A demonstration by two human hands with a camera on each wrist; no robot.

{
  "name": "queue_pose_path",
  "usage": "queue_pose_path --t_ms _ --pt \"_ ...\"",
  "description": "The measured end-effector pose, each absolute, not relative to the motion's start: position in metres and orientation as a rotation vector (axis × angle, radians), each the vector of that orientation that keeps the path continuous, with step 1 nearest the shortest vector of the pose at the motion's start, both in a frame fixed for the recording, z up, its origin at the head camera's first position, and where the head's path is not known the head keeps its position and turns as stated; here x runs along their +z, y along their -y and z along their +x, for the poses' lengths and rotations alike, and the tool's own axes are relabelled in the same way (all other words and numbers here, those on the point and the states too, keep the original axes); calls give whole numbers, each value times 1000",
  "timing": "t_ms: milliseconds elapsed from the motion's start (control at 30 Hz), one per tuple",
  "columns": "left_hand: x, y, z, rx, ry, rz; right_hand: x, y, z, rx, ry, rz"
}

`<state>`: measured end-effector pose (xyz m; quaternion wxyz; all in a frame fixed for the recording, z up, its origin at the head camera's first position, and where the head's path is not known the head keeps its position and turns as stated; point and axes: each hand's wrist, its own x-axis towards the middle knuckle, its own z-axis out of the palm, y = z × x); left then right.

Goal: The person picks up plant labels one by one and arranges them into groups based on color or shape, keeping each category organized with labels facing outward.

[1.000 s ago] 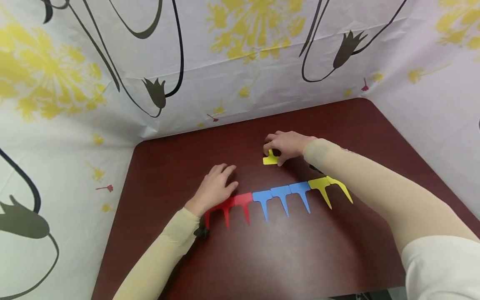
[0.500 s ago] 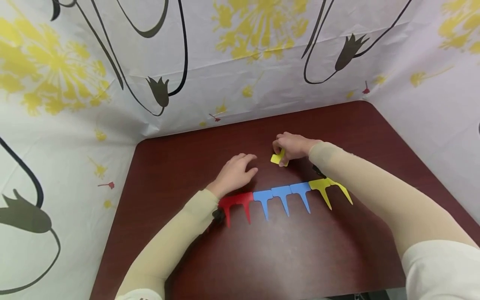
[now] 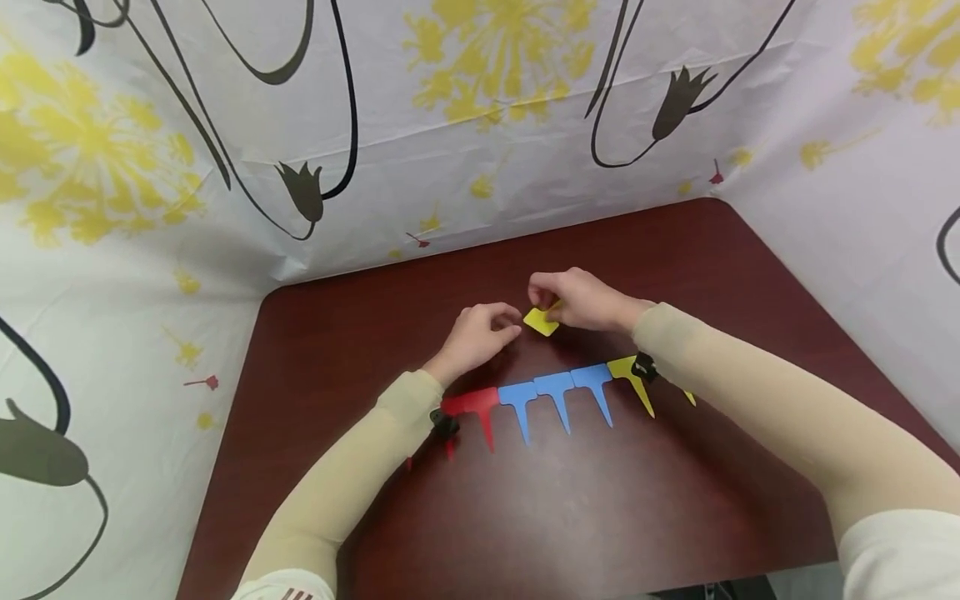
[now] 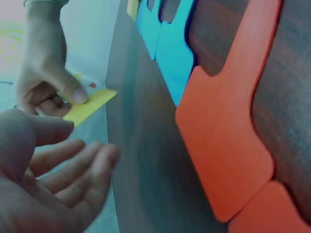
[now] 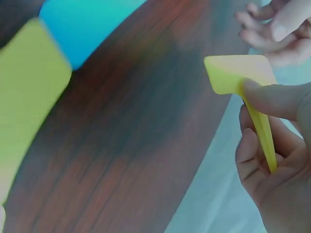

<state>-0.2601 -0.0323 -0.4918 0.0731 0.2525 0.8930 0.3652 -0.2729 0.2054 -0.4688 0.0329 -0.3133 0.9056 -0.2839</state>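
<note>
My right hand (image 3: 581, 300) pinches a yellow T-shaped plant label (image 3: 540, 322) above the far middle of the table. In the right wrist view, the thumb presses on the label where its head (image 5: 240, 73) meets the stem, and the stem runs down into the curled fingers. Close on the left is my left hand (image 3: 480, 335), its fingers loosely bent and holding nothing. In the left wrist view the left thumb is near the label's edge; whether they touch I cannot tell.
Nearer me lies a row of T-shaped labels, edge to edge, stems toward me: red (image 3: 480, 402), blue (image 3: 555, 383), then yellow (image 3: 624, 367). My forearms cover parts of both ends. Patterned cloth (image 3: 465, 167) walls the dark wooden table (image 3: 585, 517).
My left hand has moved right and away from me, toward the yellow label. The right hand has turned the label, still pinched, and it now sits near the left fingertips.
</note>
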Motion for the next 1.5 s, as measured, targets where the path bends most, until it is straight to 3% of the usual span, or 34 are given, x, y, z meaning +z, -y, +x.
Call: queue_pose_path --t_ms 267,467,633,767,1000,1200,1500 --pt "-488 29 -247 1059 -2894 1037 -462 -196 -251 -1120 -2778 -930" --pt "-483 42 -236 781 -3096 1635 -453 -208 -235 -1222 -2632 -846" --pt "-477 56 -225 587 -3071 2156 -445 -217 -229 -1395 -2394 -599" --pt "-476 62 -213 580 -2932 2425 -445 -217 -227 -1446 -2175 -432" --pt "-477 65 -202 611 -2913 2468 -449 -218 -216 -1413 -2118 -496" --pt "-483 70 -207 623 -2963 2443 -441 -211 -193 -1168 -2525 -663" --pt "-488 67 -209 659 -3029 2362 -432 -189 -161 -876 -2949 -641"
